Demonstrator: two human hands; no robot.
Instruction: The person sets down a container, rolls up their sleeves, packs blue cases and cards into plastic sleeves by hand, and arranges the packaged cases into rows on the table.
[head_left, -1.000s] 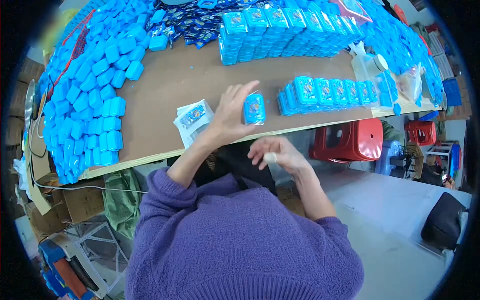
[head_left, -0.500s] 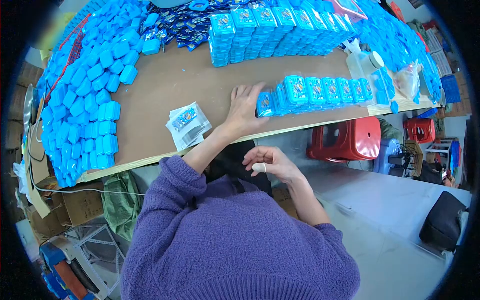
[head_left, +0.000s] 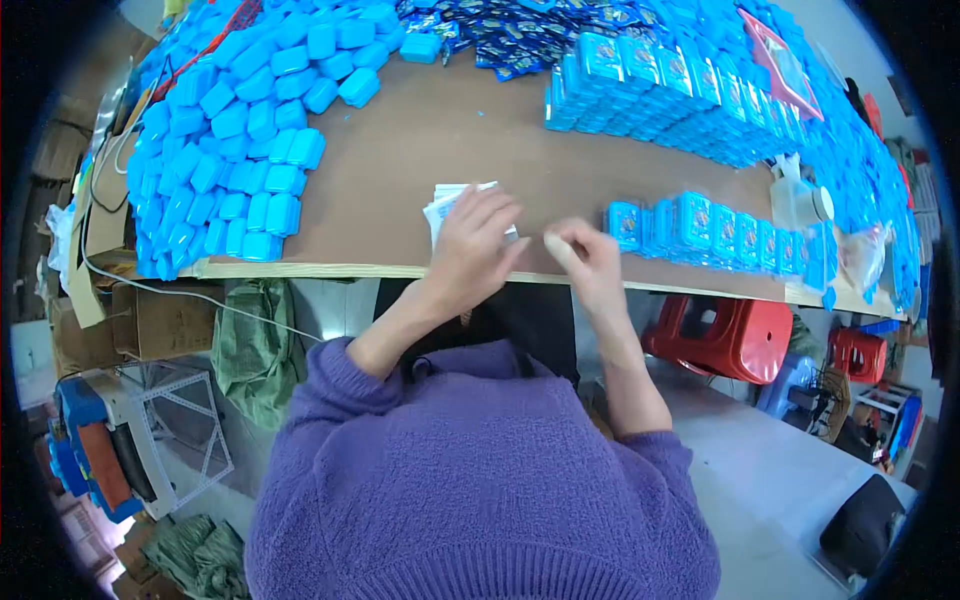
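Note:
My left hand [head_left: 474, 250] is over a small stack of clear printed plastic sleeves [head_left: 438, 212] near the table's front edge. Its fingers are stretched out, with no object visible in them; they cover much of the stack. To its right, my right hand [head_left: 592, 265] hovers at the table edge, fingers loosely bent and a pale finger cot on one digit. Nothing shows in that hand. Closest to it is a row of blue boxes with printed lids [head_left: 693, 222], the leftmost box [head_left: 624, 226] standing just beyond the fingers.
Plain blue boxes [head_left: 230, 122] are heaped at left. Stacked printed boxes [head_left: 670, 95] stand behind, beside dark blue packets [head_left: 520, 38]. At right are a white-capped bottle [head_left: 800, 205] and a pink-framed tray [head_left: 780, 65]. A red stool [head_left: 735, 340] stands below the table's wooden edge [head_left: 330, 270].
My left hand has left the end of the box row and moved over the sleeves. My right hand has risen from near my lap to the table edge. The head view has shifted.

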